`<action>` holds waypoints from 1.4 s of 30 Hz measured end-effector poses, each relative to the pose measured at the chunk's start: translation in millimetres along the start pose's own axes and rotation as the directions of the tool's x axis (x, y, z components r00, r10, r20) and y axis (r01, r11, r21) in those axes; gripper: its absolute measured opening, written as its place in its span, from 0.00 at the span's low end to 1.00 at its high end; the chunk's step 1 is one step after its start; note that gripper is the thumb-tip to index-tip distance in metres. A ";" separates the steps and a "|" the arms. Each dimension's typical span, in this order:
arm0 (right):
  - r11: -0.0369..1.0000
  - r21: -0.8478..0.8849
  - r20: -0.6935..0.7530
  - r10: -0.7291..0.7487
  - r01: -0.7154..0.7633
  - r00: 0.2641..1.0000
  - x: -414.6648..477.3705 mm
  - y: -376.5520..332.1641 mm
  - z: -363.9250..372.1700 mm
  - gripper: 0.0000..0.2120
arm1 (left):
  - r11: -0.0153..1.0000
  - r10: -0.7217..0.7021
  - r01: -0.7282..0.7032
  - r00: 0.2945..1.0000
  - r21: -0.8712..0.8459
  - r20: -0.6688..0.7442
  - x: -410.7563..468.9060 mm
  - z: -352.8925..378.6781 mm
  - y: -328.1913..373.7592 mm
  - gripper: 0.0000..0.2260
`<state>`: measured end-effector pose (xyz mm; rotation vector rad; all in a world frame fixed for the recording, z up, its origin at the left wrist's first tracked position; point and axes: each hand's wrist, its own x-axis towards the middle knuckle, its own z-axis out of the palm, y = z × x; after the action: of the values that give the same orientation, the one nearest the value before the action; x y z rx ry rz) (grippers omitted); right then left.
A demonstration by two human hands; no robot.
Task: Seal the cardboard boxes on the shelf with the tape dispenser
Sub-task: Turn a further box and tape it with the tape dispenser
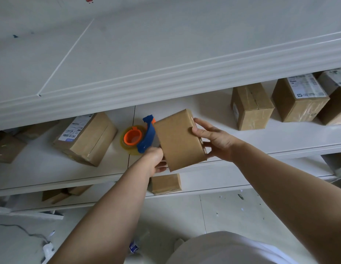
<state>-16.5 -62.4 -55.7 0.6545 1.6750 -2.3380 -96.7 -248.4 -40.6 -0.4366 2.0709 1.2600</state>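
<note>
A small plain cardboard box [178,140] is held tilted above the front edge of the white shelf [261,138]. My right hand [213,139] grips its right end, thumb on the top face and fingers round the underside. Just left of the box is the tape dispenser [144,135], blue with an orange core and a yellowish clear roll. My left hand [156,161] is curled at the lower end of its blue handle, close against the box's left edge. The box hides part of the dispenser and of my left fingers.
On the same shelf a labelled box [85,138] lies to the left, and three taped boxes [251,106] stand at the right. The lower shelf holds a small box [165,183] and an open one [63,194]. Scraps and a cable lie on the tiled floor [232,212].
</note>
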 end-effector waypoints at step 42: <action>0.986 0.145 -0.013 -0.076 0.077 0.997 9.1 20.3 -12.0 0.18 | 0.797 -0.050 0.097 0.994 -0.596 0.095 14.0 -7.3 -2.8 0.19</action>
<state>-13.5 -57.3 -80.3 0.6356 1.5706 -2.5336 -107.9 -255.3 -49.8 -0.7301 1.5309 1.8507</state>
